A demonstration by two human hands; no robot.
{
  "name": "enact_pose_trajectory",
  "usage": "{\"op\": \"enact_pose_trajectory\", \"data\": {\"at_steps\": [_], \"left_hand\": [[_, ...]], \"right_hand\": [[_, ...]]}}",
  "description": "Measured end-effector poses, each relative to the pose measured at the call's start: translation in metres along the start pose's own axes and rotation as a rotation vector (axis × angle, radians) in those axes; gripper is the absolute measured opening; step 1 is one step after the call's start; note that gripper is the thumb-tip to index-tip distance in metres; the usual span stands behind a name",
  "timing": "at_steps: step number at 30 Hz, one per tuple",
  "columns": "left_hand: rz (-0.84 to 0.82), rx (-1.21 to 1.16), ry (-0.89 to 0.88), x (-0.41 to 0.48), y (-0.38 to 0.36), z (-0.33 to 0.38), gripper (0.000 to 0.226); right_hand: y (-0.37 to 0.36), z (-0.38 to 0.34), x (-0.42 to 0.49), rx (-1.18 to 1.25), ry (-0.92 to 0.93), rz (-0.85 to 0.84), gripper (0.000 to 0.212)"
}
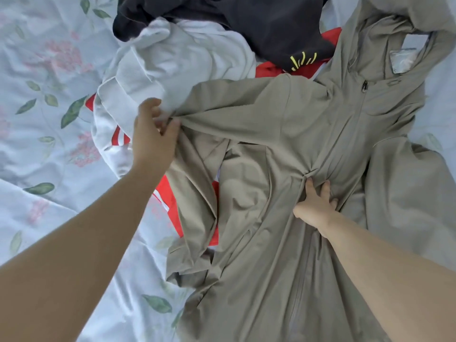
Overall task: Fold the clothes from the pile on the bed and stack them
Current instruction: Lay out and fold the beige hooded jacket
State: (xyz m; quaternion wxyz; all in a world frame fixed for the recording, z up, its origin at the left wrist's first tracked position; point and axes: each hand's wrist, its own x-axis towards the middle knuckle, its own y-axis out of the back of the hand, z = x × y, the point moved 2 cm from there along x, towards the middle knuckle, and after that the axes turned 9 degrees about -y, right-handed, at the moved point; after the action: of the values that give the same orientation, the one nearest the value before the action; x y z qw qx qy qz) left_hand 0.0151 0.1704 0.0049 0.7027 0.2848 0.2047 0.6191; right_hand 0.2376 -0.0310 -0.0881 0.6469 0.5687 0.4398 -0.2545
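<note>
A khaki hooded zip jacket [283, 134] lies spread front-up across the bed, its hood toward the top right. My left hand [154, 134] pinches the end of the jacket's left-side sleeve between thumb and fingers. My right hand [317, 206] grips a bunch of the jacket's front fabric beside the zip, fingers curled into the cloth. Behind the jacket lies the pile: a white garment [172, 58], a dark garment with a yellow mark [271, 25], and a red and white garment [172, 201] partly under the jacket.
The bed sheet [44, 119] is pale with green leaves and pink flowers; it stretches to the left and lower left. A strip of sheet also shows at the right edge.
</note>
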Motion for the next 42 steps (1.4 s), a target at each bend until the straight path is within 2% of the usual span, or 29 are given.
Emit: {"op": "enact_pose_trajectory", "data": {"at_steps": [2,5,8,10,12,14,17,22,26,27,29,32,34,35,38,40,42], "left_hand": [[-0.117,0.070,0.023,-0.025,-0.003,-0.008,0.062],[-0.170,0.103,0.126,-0.065,-0.001,-0.019,0.085],[-0.269,0.143,0.254,-0.100,-0.005,-0.032,0.096],[-0.384,0.106,0.353,-0.115,-0.010,-0.040,0.085],[-0.440,0.086,0.414,-0.118,-0.008,-0.044,0.050],[-0.369,0.051,0.387,-0.110,0.004,-0.046,0.015],[-0.270,-0.071,0.339,-0.092,0.032,-0.040,0.017],[-0.190,-0.165,0.166,-0.048,0.089,-0.028,0.017],[-0.304,-0.252,0.035,-0.018,0.129,-0.014,0.009],[-0.340,-0.176,-0.020,-0.014,0.138,-0.013,0.009],[-0.371,0.126,-0.149,-0.006,0.151,-0.020,0.014],[-0.496,0.491,-0.242,-0.006,0.153,-0.047,0.030],[-0.501,0.587,-0.105,-0.013,0.144,-0.072,0.034],[-0.448,0.532,0.035,-0.019,0.138,-0.082,0.031],[-0.325,0.032,0.560,-0.039,0.112,-0.099,0.019],[-0.296,-0.344,0.923,-0.053,0.093,-0.101,0.031],[-0.191,-0.597,1.175,-0.063,0.081,-0.099,0.042]], "right_hand": [[-0.001,-0.001,-0.002,-0.006,-0.009,0.004,0.083],[-0.002,-0.003,-0.007,0.053,-0.017,0.033,0.082],[-0.007,-0.005,-0.018,0.217,0.008,0.116,0.076],[-0.014,-0.006,-0.029,0.285,0.034,0.202,0.071],[-0.025,-0.008,-0.041,0.289,0.065,0.282,0.065],[-0.033,-0.012,-0.053,0.266,0.102,0.335,0.062],[-0.038,-0.026,-0.073,0.332,0.191,0.354,0.060],[-0.041,-0.067,-0.122,0.556,0.278,0.201,0.036],[-0.039,-0.107,-0.160,0.942,0.201,-0.153,0.040],[-0.039,-0.116,-0.167,1.001,0.183,-0.216,0.038],[-0.042,-0.132,-0.176,1.051,0.183,-0.289,0.029],[-0.052,-0.147,-0.177,1.024,0.159,-0.273,0.019],[-0.060,-0.152,-0.173,0.989,0.130,-0.239,0.014],[-0.062,-0.153,-0.169,0.992,0.113,-0.226,0.013],[-0.065,-0.154,-0.159,1.030,0.058,-0.200,0.017],[-0.064,-0.155,-0.153,1.077,0.034,-0.193,0.028],[-0.062,-0.158,-0.150,1.113,0.021,-0.193,0.033]]}}
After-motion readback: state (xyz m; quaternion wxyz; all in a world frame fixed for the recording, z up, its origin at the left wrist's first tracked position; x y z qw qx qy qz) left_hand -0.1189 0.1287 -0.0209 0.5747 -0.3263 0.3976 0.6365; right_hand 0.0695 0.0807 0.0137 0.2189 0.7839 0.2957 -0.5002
